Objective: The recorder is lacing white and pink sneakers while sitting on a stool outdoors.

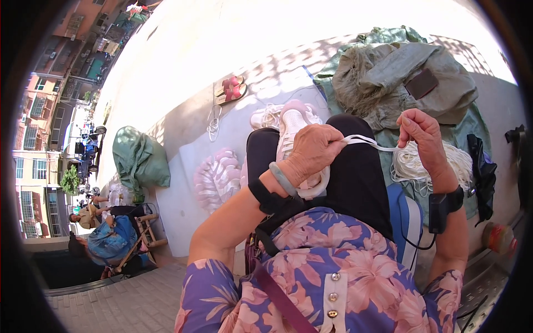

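Observation:
A white and pink sneaker (294,118) rests across my lap, toe hidden partly behind my left hand (314,151). That hand is closed, pinching a white shoelace (363,140) between thumb and fingers just above the shoe. To its right, my raised right hand (419,132) has its fingertips pressed together at the lace's other end. The lace sags slightly between the two hands. Below my right hand lies a heap of white laces (433,166). Another white sneaker (265,116) sits beyond my knees.
Pink and white shoes (217,177) are stacked left of my knee on a pale sheet. Red sandals (230,90) lie farther off. Worn sacks (411,83) pile up at the far right, and a green sack (140,158) stands left. Seated people (114,236) are at far left.

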A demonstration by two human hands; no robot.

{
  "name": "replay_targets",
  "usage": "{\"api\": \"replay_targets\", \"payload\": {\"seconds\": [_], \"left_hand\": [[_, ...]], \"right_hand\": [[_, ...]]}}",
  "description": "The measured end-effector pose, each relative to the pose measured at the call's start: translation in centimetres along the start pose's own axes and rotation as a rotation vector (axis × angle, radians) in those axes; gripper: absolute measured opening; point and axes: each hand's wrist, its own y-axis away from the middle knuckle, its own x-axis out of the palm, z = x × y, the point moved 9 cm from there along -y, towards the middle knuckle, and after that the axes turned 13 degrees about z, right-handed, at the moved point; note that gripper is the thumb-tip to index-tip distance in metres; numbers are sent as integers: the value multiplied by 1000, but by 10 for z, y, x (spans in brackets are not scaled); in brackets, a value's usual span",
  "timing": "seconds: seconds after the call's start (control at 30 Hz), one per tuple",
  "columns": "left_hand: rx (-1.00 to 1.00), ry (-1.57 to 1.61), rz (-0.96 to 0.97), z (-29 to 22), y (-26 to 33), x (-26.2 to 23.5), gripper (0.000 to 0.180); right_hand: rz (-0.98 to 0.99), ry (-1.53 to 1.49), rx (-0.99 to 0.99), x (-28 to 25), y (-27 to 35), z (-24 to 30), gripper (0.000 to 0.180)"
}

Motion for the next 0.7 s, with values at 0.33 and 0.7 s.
{"api": "replay_targets", "payload": {"seconds": [0.33, 0.7], "left_hand": [[-189, 532, -30, 18, 13, -62, 24], [-256, 764, -379, 53, 46, -85, 24]], "right_hand": [[249, 51, 140, 93, -17, -49, 5], [79, 760, -247, 153, -41, -19, 6]]}}
